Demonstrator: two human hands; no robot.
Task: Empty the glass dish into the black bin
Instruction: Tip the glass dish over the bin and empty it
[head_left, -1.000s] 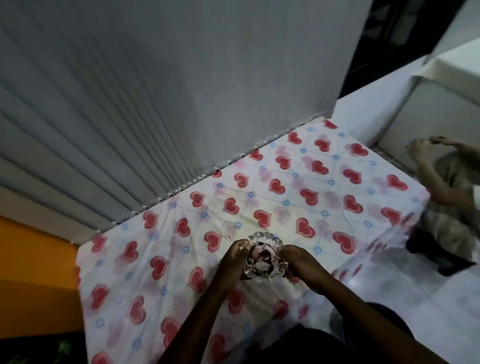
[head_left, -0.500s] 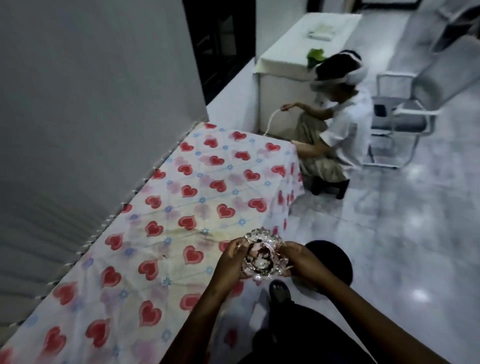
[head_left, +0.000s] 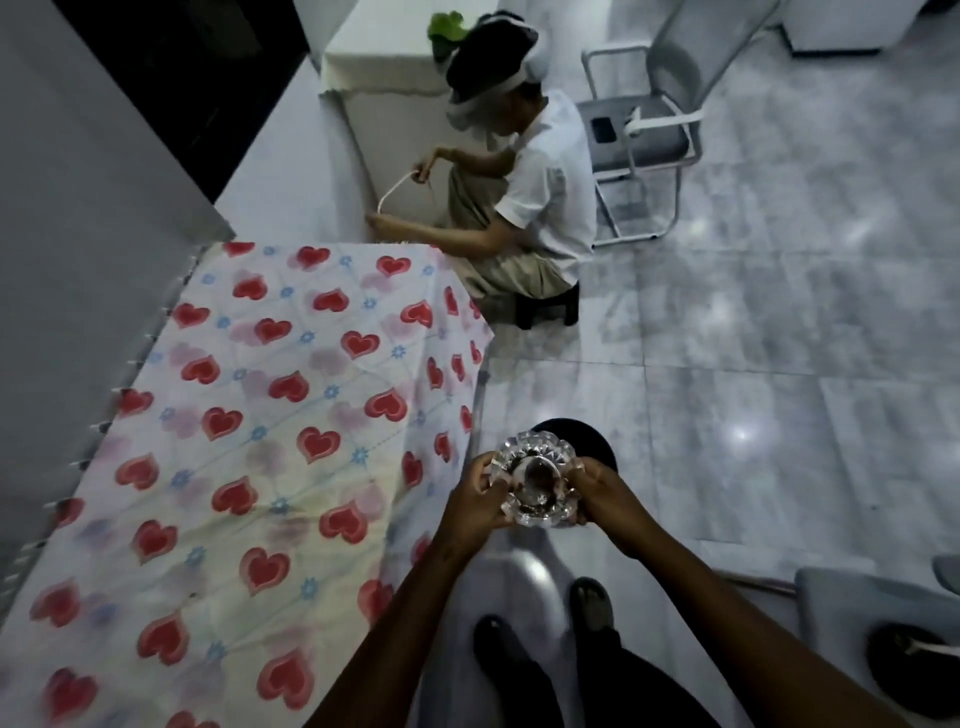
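Grey floor, black bin (head_left: 597, 447) (below two-handed glass dish (head_left: 537, 480))

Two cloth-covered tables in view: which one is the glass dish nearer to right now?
The heart-print table, just left of the glass dish held by left hand and right hand. The plain white table stands far beyond.

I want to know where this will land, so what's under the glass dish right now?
The black bin sits on the floor below and just beyond the dish, which both hands hold. Only the bin's far rim shows; the dish and hands cover its opening and contents.
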